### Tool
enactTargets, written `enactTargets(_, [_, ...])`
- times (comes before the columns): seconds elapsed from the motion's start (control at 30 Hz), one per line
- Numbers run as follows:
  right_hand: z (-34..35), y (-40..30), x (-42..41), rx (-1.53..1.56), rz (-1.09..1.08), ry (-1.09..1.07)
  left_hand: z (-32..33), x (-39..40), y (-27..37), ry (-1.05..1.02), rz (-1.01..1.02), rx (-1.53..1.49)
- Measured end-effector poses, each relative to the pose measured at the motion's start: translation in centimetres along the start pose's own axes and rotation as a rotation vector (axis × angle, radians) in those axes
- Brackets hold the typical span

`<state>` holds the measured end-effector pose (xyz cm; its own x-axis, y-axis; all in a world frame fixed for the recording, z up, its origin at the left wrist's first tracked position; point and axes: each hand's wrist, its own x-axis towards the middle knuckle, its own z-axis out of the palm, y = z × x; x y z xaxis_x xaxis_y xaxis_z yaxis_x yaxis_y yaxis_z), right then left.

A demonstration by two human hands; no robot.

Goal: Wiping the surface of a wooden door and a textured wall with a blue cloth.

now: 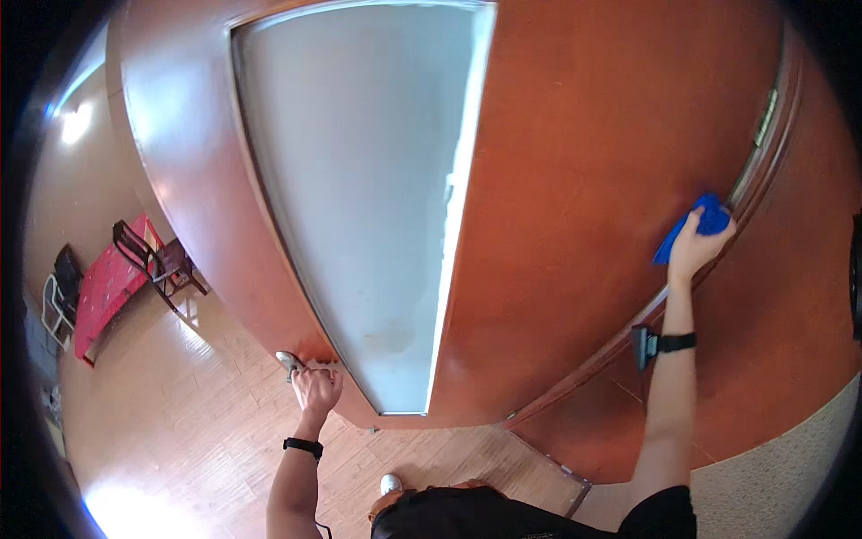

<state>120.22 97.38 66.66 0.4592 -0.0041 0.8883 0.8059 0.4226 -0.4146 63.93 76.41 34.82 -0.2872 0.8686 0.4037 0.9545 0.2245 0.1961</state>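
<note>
A reddish-brown wooden door [572, 168] with a tall frosted glass panel [363, 188] stands open before me. My left hand [318, 389] is closed around the metal door handle [288, 362] near the door's left edge. In my right hand [695, 246] is a bunched blue cloth [704, 226], held against the hinge side of the door beside the frame [673, 293]. A metal hinge [766, 118] shows higher up that same edge. Part of the cloth hides under my fingers.
At the left are a dark wooden chair [151, 259], a table with a red cover [111, 293] and a white-framed chair [54, 306]. Wood-look flooring [236, 418] lies below. A threshold strip [552, 461] crosses it by the door frame; speckled flooring [761, 482] lies at lower right.
</note>
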Motion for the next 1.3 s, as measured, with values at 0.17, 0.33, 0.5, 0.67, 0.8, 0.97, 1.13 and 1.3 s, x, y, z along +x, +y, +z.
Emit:
enactTargets(0.17, [-1.1, -5.9, -10.3, 0.214, -0.263, -0.123, 0.4, -0.3, 0.9, 0.046, 0.039, -0.030])
enactTargets(0.33, [-3.0, -12.4, -22.8, 0.177, -0.551, -0.663, -0.1, -0.9, 0.2, 0.033, 0.067, 0.007])
enactTargets(0.5, [-2.8, -13.5, -27.2, 0.274, -0.951, -0.775, -0.7, -0.4, 0.2, 0.015, 0.124, -0.050])
enactTargets(0.67, [-1.9, -13.1, -20.5, 0.139, -1.143, -0.903, -0.7, -0.3, 0.1, -0.093, 0.106, -0.075])
enactTargets(0.8, [0.4, -17.3, -10.4, 0.181, -0.959, -0.683, -0.9, -0.4, -1.3, -0.061, 0.120, -0.136])
enactTargets(0.97, [3.5, -18.2, -5.1, 0.392, -0.617, -0.284, -0.9, -0.2, -0.3, -0.025, 0.159, -0.121])
enactTargets(1.13, [3.3, -17.2, -10.5, 0.354, -0.470, -0.086, -0.6, -0.2, 0.5, -0.047, 0.142, -0.092])
enactTargets(1.3, [0.2, -14.7, -23.8, 0.436, -0.624, -0.625, 0.0, -0.8, -0.4, -0.014, 0.137, -0.052])
